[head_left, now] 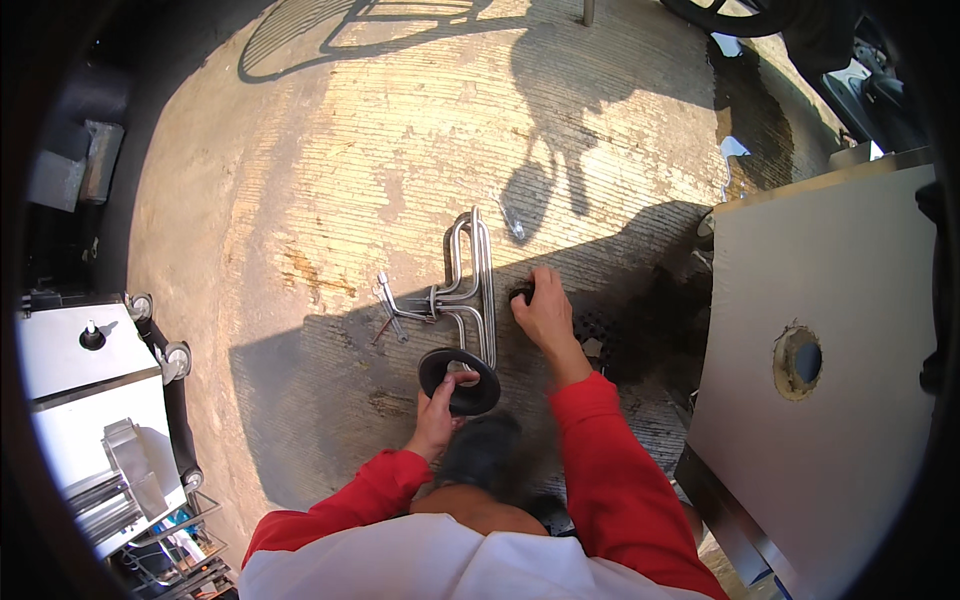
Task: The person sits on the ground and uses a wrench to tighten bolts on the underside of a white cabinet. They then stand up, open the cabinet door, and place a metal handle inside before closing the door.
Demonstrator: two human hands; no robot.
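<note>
My left hand [436, 414] grips a round black ring [474, 402] with a wide rim and a hole in its middle; the thumb reaches into the hole. My right hand [546, 318] is closed at its fingertips round a small dark piece [522, 293], whose kind I cannot make out. Between and beyond my hands, a bent metal tube assembly [484, 270], looped at its far end, lies on the ground. Its near end passes behind the ring. Left of the tubes lie metal hand tools [390, 305], one of them like a wrench.
A large pale metal panel [780, 270] with a round cut-out stands at the right. On the left is a white wheeled cabinet [95, 380]. Ridged concrete floor [400, 150] lies ahead, with dark stains at the right. My shoe [480, 450] is just behind the ring.
</note>
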